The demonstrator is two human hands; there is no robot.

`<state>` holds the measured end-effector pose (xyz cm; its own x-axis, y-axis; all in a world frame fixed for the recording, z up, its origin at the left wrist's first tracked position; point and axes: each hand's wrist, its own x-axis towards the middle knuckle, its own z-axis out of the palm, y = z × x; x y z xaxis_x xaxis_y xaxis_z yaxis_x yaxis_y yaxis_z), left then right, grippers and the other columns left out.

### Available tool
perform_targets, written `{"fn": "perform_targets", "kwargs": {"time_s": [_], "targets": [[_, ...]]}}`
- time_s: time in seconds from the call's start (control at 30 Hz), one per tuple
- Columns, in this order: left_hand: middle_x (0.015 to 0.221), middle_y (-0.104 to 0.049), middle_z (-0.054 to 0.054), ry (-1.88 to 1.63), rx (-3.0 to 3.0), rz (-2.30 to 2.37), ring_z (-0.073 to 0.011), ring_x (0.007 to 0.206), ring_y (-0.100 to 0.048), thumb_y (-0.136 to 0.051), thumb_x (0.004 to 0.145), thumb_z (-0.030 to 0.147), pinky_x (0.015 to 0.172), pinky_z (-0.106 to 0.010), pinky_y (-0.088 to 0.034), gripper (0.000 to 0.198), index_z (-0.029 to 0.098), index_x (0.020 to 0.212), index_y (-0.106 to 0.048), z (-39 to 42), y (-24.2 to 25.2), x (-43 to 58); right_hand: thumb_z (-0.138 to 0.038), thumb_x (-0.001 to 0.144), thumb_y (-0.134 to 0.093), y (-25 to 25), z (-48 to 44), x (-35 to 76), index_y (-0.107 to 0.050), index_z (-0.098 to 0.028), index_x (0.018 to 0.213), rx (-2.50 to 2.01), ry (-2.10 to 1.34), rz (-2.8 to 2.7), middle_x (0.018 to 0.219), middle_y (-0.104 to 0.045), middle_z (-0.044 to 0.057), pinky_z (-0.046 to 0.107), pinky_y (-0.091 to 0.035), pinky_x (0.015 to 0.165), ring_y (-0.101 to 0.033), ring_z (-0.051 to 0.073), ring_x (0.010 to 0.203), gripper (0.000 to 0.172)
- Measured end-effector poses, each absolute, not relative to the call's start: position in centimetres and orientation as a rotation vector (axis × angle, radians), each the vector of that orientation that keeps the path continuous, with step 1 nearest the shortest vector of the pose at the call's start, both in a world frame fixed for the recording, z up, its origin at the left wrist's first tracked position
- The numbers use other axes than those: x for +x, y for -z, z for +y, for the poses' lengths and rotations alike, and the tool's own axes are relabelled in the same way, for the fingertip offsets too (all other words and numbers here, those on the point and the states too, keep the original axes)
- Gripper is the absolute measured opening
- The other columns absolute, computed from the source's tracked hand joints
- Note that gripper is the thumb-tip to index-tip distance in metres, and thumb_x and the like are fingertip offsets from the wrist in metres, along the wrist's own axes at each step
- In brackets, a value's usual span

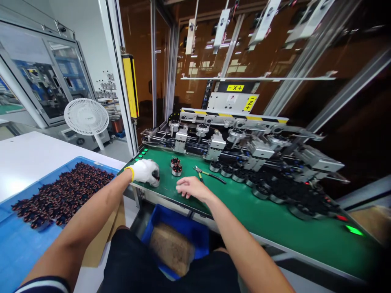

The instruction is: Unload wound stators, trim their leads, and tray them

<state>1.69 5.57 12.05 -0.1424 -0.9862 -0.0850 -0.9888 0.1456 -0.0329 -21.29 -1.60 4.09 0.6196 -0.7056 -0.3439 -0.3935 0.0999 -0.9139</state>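
Gloved left hand [145, 171] clenched on a small coil at the green counter [275, 219] edge; bare right hand [190, 188] rests open nearby. Two coils [176, 166] stand placed; many remain in the blue tray [18, 244].

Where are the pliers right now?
In the head view, the pliers lie on the green table, just beyond the bare right hand and right of the two wound coils, in front of the machine's fixtures.

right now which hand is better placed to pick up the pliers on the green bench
Right. The bare right hand rests on the green bench just short of the pliers, while the gloved left hand sits farther off, apparently covering a small dark part.
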Motion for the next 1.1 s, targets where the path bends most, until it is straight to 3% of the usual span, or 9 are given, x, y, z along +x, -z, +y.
{"fn": "perform_targets", "kwargs": {"time_s": [0.13, 0.2, 0.33, 0.53, 0.7, 1.0, 1.1], "targets": [[0.121, -0.062, -0.007, 0.136, -2.012, 2.348, -0.0269, 0.113, -0.056, -0.064, 0.084, 0.051, 0.095, -0.039, -0.045, 0.045, 0.025, 0.120, -0.065, 3.4, -12.6, -1.3, -0.031, 0.100, -0.054, -4.2, -3.4, -20.3, -0.062, -0.009, 0.100, -1.237, 0.526, 1.099, 0.081, -0.065, 0.002, 0.020, -0.052, 0.056, -0.062, 0.008, 0.063, 0.023], [0.123, -0.060, -0.009, 0.173, -1.947, 2.352, -0.0290, 0.116, -0.053, -0.067, 0.084, 0.040, 0.097, -0.045, -0.045, 0.042, 0.021, 0.122, -0.063, 2.1, -12.0, -3.2, -0.032, 0.101, -0.053, -4.1, -3.6, -18.9, -0.061, -0.009, 0.102, -1.126, 0.627, 1.127, 0.084, -0.065, 0.002, 0.021, -0.054, 0.059, -0.063, 0.009, 0.068, 0.024], [0.122, -0.060, -0.010, 0.160, -1.836, 2.318, -0.0270, 0.113, -0.055, -0.065, 0.087, 0.028, 0.094, -0.045, -0.047, 0.034, 0.018, 0.120, -0.064, 1.0, -10.6, -5.3, -0.028, 0.100, -0.055, -3.9, -3.5, -16.6, -0.061, -0.010, 0.100, -1.024, 0.743, 1.167, 0.083, -0.062, 0.001, 0.020, -0.053, 0.057, -0.060, 0.008, 0.066, 0.019], [0.115, -0.062, -0.010, 0.190, -1.839, 2.242, -0.0281, 0.111, -0.055, -0.069, 0.083, 0.044, 0.095, -0.047, -0.046, 0.038, 0.016, 0.109, -0.067, 2.3, -10.2, -4.4, -0.022, 0.097, -0.059, -3.7, -2.2, -17.5, -0.061, -0.009, 0.099, -1.194, 0.564, 1.172, 0.076, -0.059, -0.002, 0.015, -0.045, 0.048, -0.052, 0.005, 0.056, 0.013], [0.103, -0.064, -0.011, 0.152, -1.927, 2.137, -0.0262, 0.100, -0.060, -0.065, 0.083, 0.058, 0.088, -0.044, -0.048, 0.048, 0.013, 0.099, -0.068, 3.1, -10.4, -3.4, -0.015, 0.091, -0.065, -3.6, -0.6, -19.2, -0.064, -0.009, 0.085, -1.461, 0.325, 1.069, 0.064, -0.056, -0.005, 0.014, -0.040, 0.045, -0.048, 0.004, 0.049, 0.008], [0.107, -0.065, -0.011, 0.062, -1.950, 2.121, -0.0260, 0.100, -0.061, -0.072, 0.080, 0.051, 0.087, -0.043, -0.049, 0.041, 0.015, 0.099, -0.070, 3.7, -11.4, -2.5, -0.001, 0.084, -0.067, -4.0, -1.8, -24.3, -0.067, -0.008, 0.084, -1.595, 0.119, 0.927, 0.056, -0.057, -0.007, 0.014, -0.039, 0.042, -0.049, 0.004, 0.043, 0.007], [0.105, -0.066, -0.010, 0.022, -1.954, 2.121, -0.0240, 0.096, -0.063, -0.074, 0.079, 0.051, 0.084, -0.041, -0.052, 0.042, 0.015, 0.100, -0.070, 3.7, -12.8, -1.8, -0.008, 0.087, -0.068, -4.7, -3.7, -25.2, -0.066, -0.008, 0.088, -1.529, 0.209, 0.962, 0.062, -0.059, -0.005, 0.015, -0.043, 0.045, -0.051, 0.004, 0.046, 0.002]]}}
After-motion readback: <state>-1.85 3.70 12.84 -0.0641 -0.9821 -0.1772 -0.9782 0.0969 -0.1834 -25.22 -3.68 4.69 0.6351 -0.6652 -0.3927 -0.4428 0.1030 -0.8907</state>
